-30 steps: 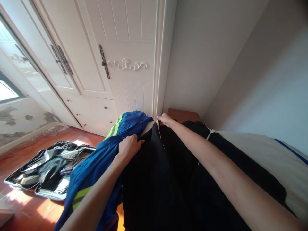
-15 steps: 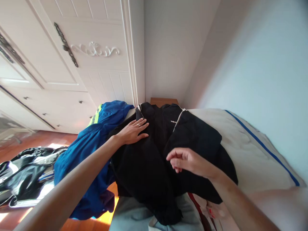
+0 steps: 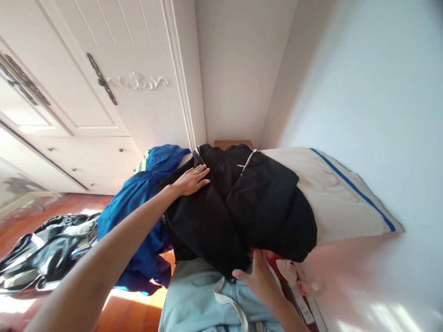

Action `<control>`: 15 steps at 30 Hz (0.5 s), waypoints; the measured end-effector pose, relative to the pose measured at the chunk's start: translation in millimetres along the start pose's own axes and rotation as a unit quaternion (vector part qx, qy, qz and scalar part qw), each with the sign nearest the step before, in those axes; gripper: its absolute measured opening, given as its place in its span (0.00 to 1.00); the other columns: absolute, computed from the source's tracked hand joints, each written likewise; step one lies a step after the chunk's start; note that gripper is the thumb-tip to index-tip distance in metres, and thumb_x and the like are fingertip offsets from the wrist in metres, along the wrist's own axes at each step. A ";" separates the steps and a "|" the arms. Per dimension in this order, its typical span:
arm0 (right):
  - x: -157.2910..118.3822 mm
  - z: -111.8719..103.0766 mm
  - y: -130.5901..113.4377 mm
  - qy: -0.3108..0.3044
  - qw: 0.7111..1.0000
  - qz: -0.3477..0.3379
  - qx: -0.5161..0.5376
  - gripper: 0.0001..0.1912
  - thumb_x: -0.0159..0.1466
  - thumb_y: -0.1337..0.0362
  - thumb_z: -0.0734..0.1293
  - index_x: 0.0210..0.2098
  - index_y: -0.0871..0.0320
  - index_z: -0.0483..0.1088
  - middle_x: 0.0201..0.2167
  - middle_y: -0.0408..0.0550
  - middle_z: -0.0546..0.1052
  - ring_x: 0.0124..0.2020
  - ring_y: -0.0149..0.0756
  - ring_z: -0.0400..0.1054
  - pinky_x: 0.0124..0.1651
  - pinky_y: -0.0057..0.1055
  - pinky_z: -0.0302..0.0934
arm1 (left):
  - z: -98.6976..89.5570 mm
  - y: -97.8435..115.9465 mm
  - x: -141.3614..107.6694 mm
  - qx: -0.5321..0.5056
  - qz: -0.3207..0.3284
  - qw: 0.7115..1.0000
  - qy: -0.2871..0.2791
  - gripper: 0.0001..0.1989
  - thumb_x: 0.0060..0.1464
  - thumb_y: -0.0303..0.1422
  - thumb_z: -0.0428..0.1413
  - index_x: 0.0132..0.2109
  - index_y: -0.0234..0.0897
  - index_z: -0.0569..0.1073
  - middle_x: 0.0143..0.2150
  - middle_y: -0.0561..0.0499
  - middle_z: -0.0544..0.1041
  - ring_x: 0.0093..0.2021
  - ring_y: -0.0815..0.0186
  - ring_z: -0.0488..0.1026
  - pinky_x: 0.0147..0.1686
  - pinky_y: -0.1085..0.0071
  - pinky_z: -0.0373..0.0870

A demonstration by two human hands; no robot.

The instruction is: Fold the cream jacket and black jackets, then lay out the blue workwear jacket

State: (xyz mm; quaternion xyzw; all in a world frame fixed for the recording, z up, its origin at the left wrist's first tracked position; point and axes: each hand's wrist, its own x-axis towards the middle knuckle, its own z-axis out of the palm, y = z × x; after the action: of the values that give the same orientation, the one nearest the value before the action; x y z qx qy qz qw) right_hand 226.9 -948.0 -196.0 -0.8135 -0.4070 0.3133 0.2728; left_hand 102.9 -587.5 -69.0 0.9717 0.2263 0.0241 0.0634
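In the head view, my left hand point(image 3: 191, 180) lies spread, gripping nothing, on the black jacket point(image 3: 221, 203) at the centre of the frame. At lower centre my right hand point(image 3: 261, 279) touches the jacket's lower edge; I cannot tell whether it grips. The blue garment point(image 3: 134, 207) lies left of the jacket.

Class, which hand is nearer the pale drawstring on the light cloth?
Right. The right hand is close beside the drawstring; the left hand rests farther off on the black jacket.

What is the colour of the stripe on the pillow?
The stripe on the pillow is blue, seen best in the head view.
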 end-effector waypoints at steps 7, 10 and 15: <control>-11.7 -39.3 1.2 -0.150 0.984 -0.074 0.063 0.15 0.62 0.55 0.64 0.44 0.54 0.74 0.45 0.49 0.79 0.51 0.47 0.72 0.55 0.38 0.63 | -18.3 -17.6 -22.9 0.014 -0.073 0.997 0.032 0.30 0.66 0.46 0.43 0.70 0.39 0.60 0.73 0.46 0.54 0.73 0.57 0.47 0.70 0.60 0.43; -19.4 -72.7 -5.2 -0.079 0.982 -0.030 0.169 0.23 0.58 0.45 0.68 0.45 0.54 0.75 0.47 0.49 0.79 0.53 0.48 0.71 0.55 0.36 0.64 | -23.3 -41.9 -36.7 -0.007 -0.161 0.981 0.108 0.26 0.62 0.35 0.48 0.65 0.38 0.66 0.69 0.45 0.63 0.69 0.56 0.57 0.67 0.61 0.52; -18.1 -127.1 -31.7 0.053 0.908 0.039 0.414 0.30 0.50 0.43 0.74 0.47 0.53 0.74 0.39 0.47 0.82 0.48 0.52 0.75 0.47 0.39 0.71 | -32.5 -72.3 -44.3 -0.038 -0.265 0.950 0.163 0.24 0.57 0.27 0.48 0.61 0.31 0.70 0.56 0.39 0.77 0.58 0.54 0.72 0.58 0.63 0.66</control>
State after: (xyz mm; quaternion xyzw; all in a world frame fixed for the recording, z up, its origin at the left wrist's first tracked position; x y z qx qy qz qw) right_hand 295.8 -970.5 -85.4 -0.6580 -0.1930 0.4205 0.5941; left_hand 29.1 -539.1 -47.2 0.8566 0.4816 0.1729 0.0664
